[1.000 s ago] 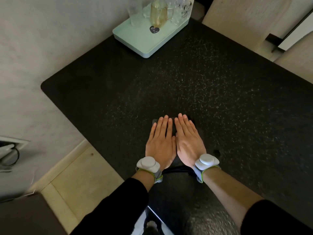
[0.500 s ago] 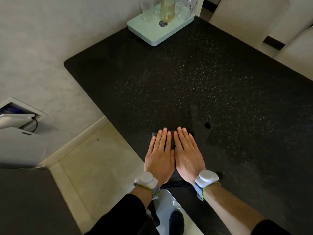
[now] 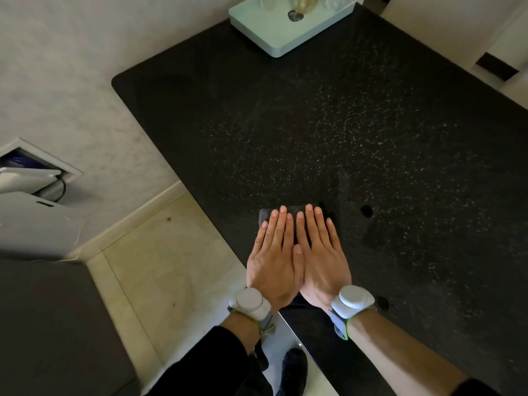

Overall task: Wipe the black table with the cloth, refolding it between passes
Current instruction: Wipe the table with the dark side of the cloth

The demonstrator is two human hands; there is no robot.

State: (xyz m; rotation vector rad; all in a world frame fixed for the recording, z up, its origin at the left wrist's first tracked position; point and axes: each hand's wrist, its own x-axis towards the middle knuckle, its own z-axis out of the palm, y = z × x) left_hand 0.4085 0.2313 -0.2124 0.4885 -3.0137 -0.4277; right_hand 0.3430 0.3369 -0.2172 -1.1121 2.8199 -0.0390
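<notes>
The cloth point(image 3: 264, 216) lies flat on the black table point(image 3: 314, 110) under both of your palms. Only a dark strip of it shows past your fingertips, with one corner poking out to the left of your left little finger. That far edge runs side to side across both sets of fingertips; how far the cloth reaches back toward your wrists is hidden, so its long axis cannot be told for sure. To the left of your left hand point(image 3: 275, 261) the table ends and the pale floor point(image 3: 160, 252) begins, and that wrist with its white band point(image 3: 250, 300) hangs over the edge. The left hand is flat, fingers straight and close together, pressing down. Your right hand point(image 3: 321, 258) lies just beside it in the same flat press, thumbs touching, its banded wrist point(image 3: 355, 298) over the tabletop. Neither hand pinches the cloth. A small round dark spot point(image 3: 366, 210) sits just right of your right fingertips. Most of the table stretches ahead and to the right of your hands, with the pale green tray point(image 3: 265, 20) well ahead at the far end. The next pass looks likely to run forward or rightward, so the right hand is the better placed to lead, with the table edge close on the left.
</notes>
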